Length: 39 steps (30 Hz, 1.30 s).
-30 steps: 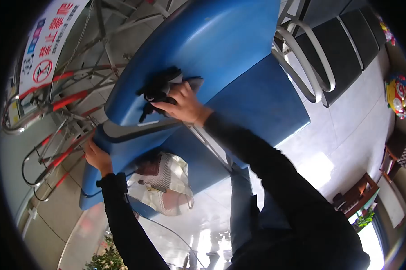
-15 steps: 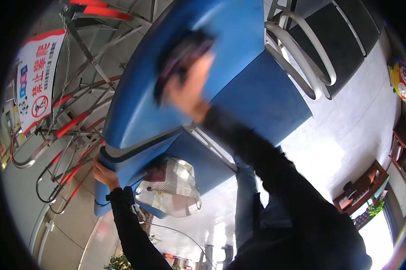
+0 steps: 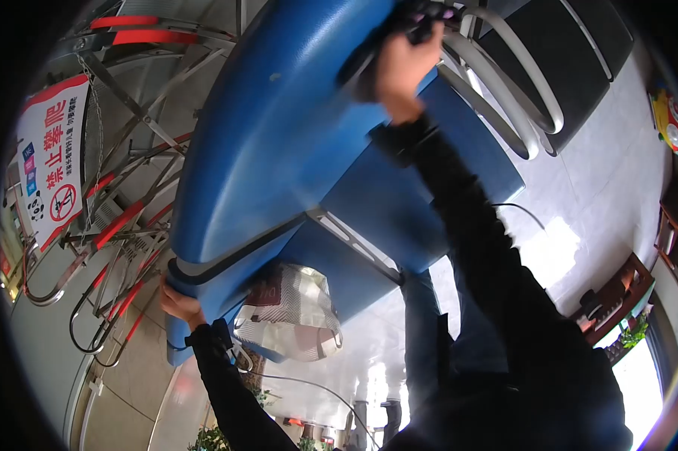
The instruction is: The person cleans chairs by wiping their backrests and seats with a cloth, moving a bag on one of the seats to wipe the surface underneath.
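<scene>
A blue waiting-room chair [image 3: 264, 143] with a smooth, curved backrest fills the middle of the view. My right hand [image 3: 405, 75] is closed round a dark, bunched cloth [image 3: 363, 66] with purplish bits. It presses the cloth to the upper right part of the backrest; motion blurs the cloth's outline. At the lower left, the fingers of my left hand [image 3: 181, 302] wrap round the chair's outer edge. Close beside that hand, a shiny patterned bag [image 3: 290, 319] is at the blue seat.
White curved metal armrests [image 3: 504, 83] and dark seats [image 3: 557, 60] adjoin the blue chair. Metal frames with red sleeves [image 3: 121, 225] and a red-and-white sign [image 3: 53, 158] stand at left. A thin cable [image 3: 309, 382] runs below the bag.
My right hand has moved with the cloth up and to the right across the backrest. My left hand keeps its hold on the chair edge. The view has shifted slightly.
</scene>
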Available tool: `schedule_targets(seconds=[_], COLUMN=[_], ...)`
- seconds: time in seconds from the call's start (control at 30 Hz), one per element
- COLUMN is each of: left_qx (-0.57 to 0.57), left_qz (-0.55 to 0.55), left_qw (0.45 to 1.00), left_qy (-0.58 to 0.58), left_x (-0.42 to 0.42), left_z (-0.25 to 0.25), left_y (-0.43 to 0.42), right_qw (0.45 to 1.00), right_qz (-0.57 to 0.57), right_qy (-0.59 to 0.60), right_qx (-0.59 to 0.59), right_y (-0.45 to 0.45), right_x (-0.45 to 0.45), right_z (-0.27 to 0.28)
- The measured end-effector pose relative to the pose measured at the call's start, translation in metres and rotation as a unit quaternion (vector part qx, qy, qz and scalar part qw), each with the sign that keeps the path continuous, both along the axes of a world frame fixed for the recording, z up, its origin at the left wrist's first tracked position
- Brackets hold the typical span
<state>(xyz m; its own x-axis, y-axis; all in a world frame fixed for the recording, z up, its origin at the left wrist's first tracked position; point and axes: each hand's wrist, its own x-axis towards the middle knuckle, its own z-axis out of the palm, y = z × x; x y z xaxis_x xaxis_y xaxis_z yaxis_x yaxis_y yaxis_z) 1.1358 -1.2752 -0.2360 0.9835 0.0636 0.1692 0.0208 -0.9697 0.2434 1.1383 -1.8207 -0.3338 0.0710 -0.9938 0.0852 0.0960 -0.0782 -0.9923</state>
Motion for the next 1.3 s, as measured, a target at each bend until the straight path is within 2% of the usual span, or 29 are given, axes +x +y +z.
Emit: schedule_targets(seconds=[0.03,0.07,0.1,0.13,0.17,0.2,0.27,0.37,0.43,0.47,0.5,0.53,0.57,0.67,0.7,0.73,0.77,0.8,0.83,0.93,1.0,1.07,1.1,1.13,1.17,1.2,1.23,1.27,1.3], left_qx=[-0.008,-0.013,-0.018,-0.020,-0.022,-0.025,-0.015,-0.023,-0.026,-0.029,-0.030,-0.032,-0.035,-0.030,-0.022,-0.020,-0.020,-0.022,-0.015,-0.011,-0.022,-0.015,-0.008,-0.002,0.003,0.005,-0.015,-0.015,-0.014], left_qz=[-0.004,-0.009,-0.014,-0.017,-0.019,-0.022,-0.029,-0.010,0.000,-0.005,-0.010,-0.001,0.007,-0.009,-0.022,-0.019,-0.014,-0.009,-0.017,-0.022,-0.013,-0.021,-0.020,-0.018,-0.016,-0.017,-0.015,-0.013,-0.011], left_qw=[1.000,1.000,1.000,1.000,1.000,0.999,0.999,1.000,0.999,0.999,0.999,0.999,0.999,0.999,0.999,1.000,1.000,1.000,1.000,1.000,0.999,1.000,1.000,1.000,1.000,1.000,1.000,1.000,1.000], left_qy=[0.001,0.004,0.010,0.012,0.013,0.012,0.000,0.018,0.025,0.017,0.011,0.018,0.023,0.002,-0.007,0.003,0.013,0.020,0.015,0.003,0.020,0.002,-0.005,-0.007,-0.009,-0.012,-0.006,-0.012,-0.017], left_x=[0.002,0.001,0.000,-0.003,-0.005,-0.005,-0.003,-0.003,-0.006,-0.005,-0.004,-0.006,-0.006,-0.001,-0.001,-0.002,-0.002,-0.003,-0.003,-0.003,-0.002,0.001,-0.001,-0.003,-0.002,0.000,-0.001,-0.001,-0.001], left_z=[0.000,0.001,0.002,0.002,0.004,0.007,0.007,0.006,0.010,0.008,0.007,0.008,0.009,0.000,-0.002,0.001,0.002,0.004,0.005,0.002,0.001,-0.004,-0.003,-0.003,-0.004,-0.003,-0.001,-0.002,-0.003], left_y=[-0.001,-0.003,-0.004,-0.007,-0.010,-0.012,-0.010,-0.019,-0.019,-0.019,-0.018,-0.019,-0.021,-0.007,0.001,0.000,-0.005,-0.009,-0.009,-0.006,0.000,-0.001,0.002,0.004,0.002,0.001,-0.004,-0.005,-0.004], right_qw=[0.996,0.991,0.974,0.931,0.864,0.797,0.704,0.711,0.765,0.825,0.946,0.967,0.984,0.983,0.931,0.804,0.833,0.751,0.759,0.721,0.708,0.734,0.735,0.759,0.825,0.866,0.875,0.892,0.912], right_qz=[0.023,0.053,0.106,0.248,0.389,0.412,0.431,0.425,0.368,0.294,0.242,0.170,0.061,0.008,0.167,0.315,0.360,0.385,0.399,0.405,0.397,0.345,0.344,0.293,0.261,0.214,0.187,0.189,0.182], right_qy=[-0.085,0.005,0.015,0.057,0.083,0.016,-0.067,-0.003,0.061,0.206,0.093,0.140,0.074,-0.015,0.200,0.402,0.119,0.091,-0.011,-0.075,-0.015,0.016,0.070,0.095,0.176,0.196,0.210,0.243,0.196], right_qx=[-0.028,-0.122,-0.199,-0.260,-0.311,-0.441,-0.560,-0.561,-0.524,-0.436,-0.196,-0.124,-0.148,-0.185,-0.257,-0.305,-0.403,-0.529,-0.515,-0.557,-0.584,-0.585,-0.580,-0.573,-0.469,-0.408,-0.396,-0.331,-0.310], right_y=[0.032,0.075,0.115,0.148,0.180,0.201,0.217,0.145,0.068,0.035,0.005,-0.017,-0.023,0.049,0.092,0.137,0.179,0.227,0.263,0.253,0.178,0.095,0.049,0.012,-0.005,-0.009,-0.004,0.008,0.029], right_x=[0.007,-0.002,-0.015,-0.032,-0.048,-0.049,-0.045,-0.041,-0.031,-0.028,-0.013,-0.009,0.005,0.018,-0.001,-0.023,-0.023,-0.028,-0.027,-0.017,-0.019,-0.014,-0.015,-0.016,-0.020,-0.016,-0.015,-0.016,-0.011], right_z=[-0.004,0.001,0.027,0.032,0.038,0.038,0.020,0.042,0.035,0.053,0.043,0.051,0.043,0.039,0.064,0.090,0.080,0.078,0.068,0.061,0.066,0.045,0.025,0.048,0.056,0.058,0.059,0.059,0.054])
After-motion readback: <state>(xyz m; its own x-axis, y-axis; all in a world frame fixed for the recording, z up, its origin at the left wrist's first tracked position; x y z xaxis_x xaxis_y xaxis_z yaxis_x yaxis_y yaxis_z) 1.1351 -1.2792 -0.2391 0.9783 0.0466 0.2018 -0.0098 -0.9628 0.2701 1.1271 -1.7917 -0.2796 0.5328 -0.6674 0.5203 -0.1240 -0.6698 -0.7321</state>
